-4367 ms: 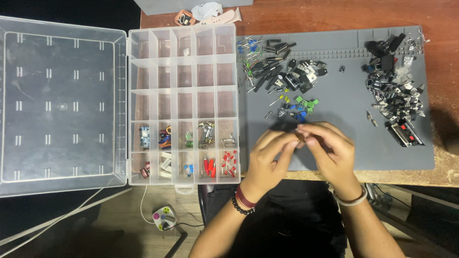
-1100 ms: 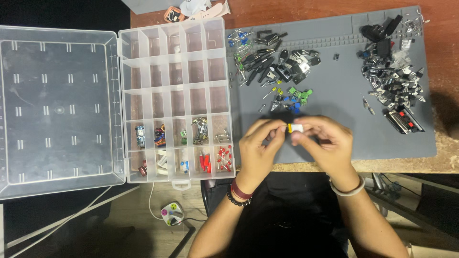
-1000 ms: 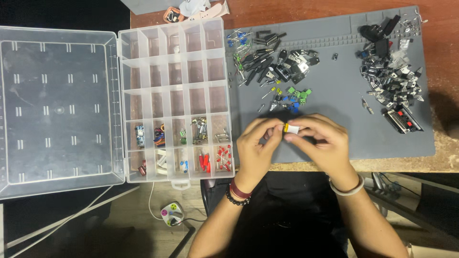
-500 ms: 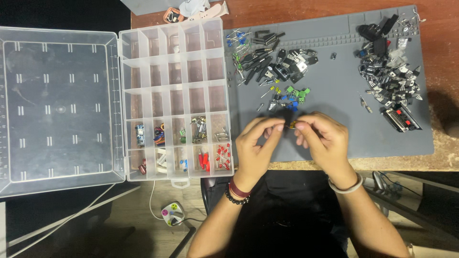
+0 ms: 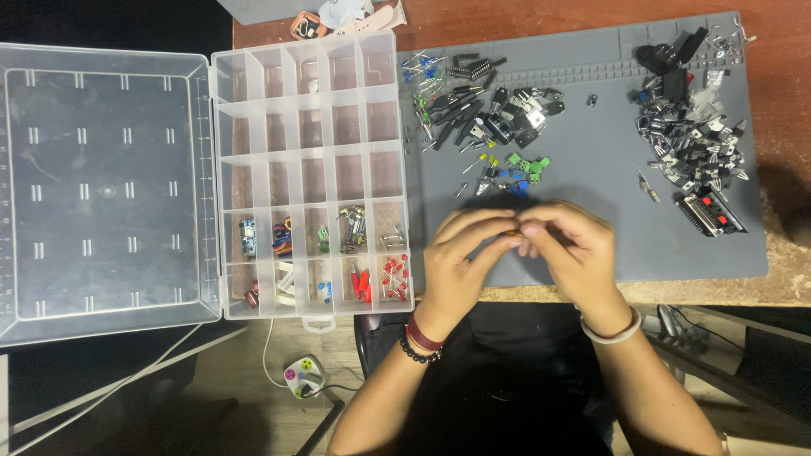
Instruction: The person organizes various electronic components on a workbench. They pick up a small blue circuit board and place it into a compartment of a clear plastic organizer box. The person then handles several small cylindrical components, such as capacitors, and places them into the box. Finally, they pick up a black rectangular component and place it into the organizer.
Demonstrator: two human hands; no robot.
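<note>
My left hand (image 5: 460, 262) and my right hand (image 5: 570, 249) meet fingertip to fingertip above the near edge of the grey mat (image 5: 591, 169). Between the fingers of both is a small electronic part (image 5: 513, 232), almost wholly hidden; only a dark, yellowish sliver shows. Just beyond my fingers lies a cluster of green and blue terminal blocks (image 5: 519, 169). The clear compartment box (image 5: 308, 173) stands open to the left of my left hand.
A pile of black and silver components (image 5: 486, 110) lies at the mat's upper left, another pile (image 5: 693, 135) at its right. The box lid (image 5: 106, 181) lies flat at far left. The box's near rows hold red, blue and metal parts (image 5: 363, 283).
My fingers have closed together over the small part, and its white and yellow body, visible a second ago, is now nearly covered. The hands stay over the same spot.
</note>
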